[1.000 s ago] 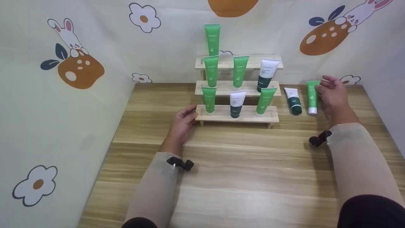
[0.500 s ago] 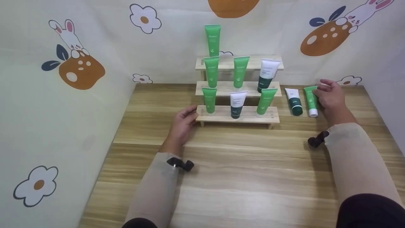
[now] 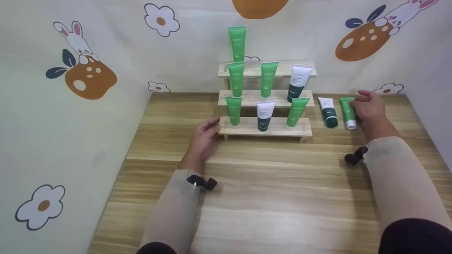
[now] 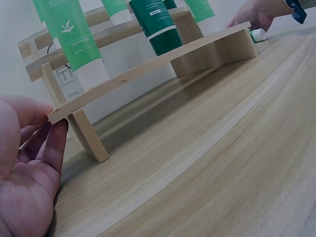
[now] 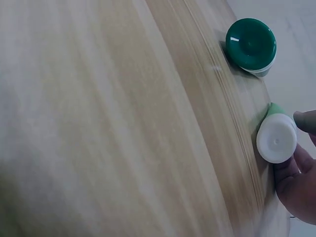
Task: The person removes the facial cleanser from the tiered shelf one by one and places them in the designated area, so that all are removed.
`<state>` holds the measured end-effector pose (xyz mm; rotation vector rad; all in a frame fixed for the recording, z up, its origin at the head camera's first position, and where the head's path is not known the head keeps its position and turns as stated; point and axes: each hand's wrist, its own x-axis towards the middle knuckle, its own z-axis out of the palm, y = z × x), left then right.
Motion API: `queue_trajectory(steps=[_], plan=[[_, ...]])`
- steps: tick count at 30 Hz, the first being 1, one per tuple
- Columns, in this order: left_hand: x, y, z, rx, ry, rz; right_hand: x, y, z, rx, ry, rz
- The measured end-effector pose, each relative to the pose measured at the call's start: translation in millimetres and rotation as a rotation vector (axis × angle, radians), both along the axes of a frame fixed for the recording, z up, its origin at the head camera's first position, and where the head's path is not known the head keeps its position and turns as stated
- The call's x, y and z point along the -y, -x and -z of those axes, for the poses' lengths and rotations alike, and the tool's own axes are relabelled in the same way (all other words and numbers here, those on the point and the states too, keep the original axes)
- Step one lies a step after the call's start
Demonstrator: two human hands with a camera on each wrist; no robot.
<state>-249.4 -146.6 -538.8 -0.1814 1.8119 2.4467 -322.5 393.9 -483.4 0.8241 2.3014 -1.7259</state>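
Note:
In the head view my left hand [image 3: 204, 139] holds the left end of the lowest shelf of a three-tier wooden display rack [image 3: 282, 132]. The left wrist view shows its thumb and fingers [image 4: 37, 112] pinching the board's corner. My right hand [image 3: 370, 107] grips the upper end of a green squeeze tube [image 3: 349, 110] lying on the table, its white cap [image 5: 276, 139] facing me. Left of that tube lies a white and dark-green tube [image 3: 328, 112], apart from it. Green tubes [image 3: 233, 111] and white-and-green tubes [image 3: 264, 115] stand cap-down on the tiers.
The rack stands against the patterned back wall [image 3: 187, 56]. A single green tube [image 3: 237, 44] stands at the left of the top tier. Wood-grain table [image 3: 268, 190] stretches in front of the rack, and a side wall [image 3: 70, 141] rises on the left.
My right hand has shifted slightly left and nearer, and the lying green tube has moved slightly nearer with it, now at a slant. The left hand and rack have stayed put.

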Motion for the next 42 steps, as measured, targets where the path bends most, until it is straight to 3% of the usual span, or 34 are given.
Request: queue_trajectory(steps=[10,22,25,32,42], plan=[[0.6,-1.1,-0.9,0.001,-0.016,0.007,0,-6.1,-8.1,-0.013,-0.021,0.003],[-1.5,2.1,-1.9,0.013,0.001,-0.012,21,-12.4,-51.1,-0.174,-0.065,-0.04],[-1.7,2.1,-2.2,0.014,0.01,-0.009,32,-17.6,-62.9,-0.227,-0.035,-0.065],[-1.0,1.6,-2.4,0.005,0.014,0.0,66,-30.0,-92.6,-0.404,0.148,-0.099],[-0.3,-0.2,-2.5,0.004,0.027,0.008,115,-44.5,-123.7,-0.53,0.184,-0.22]])
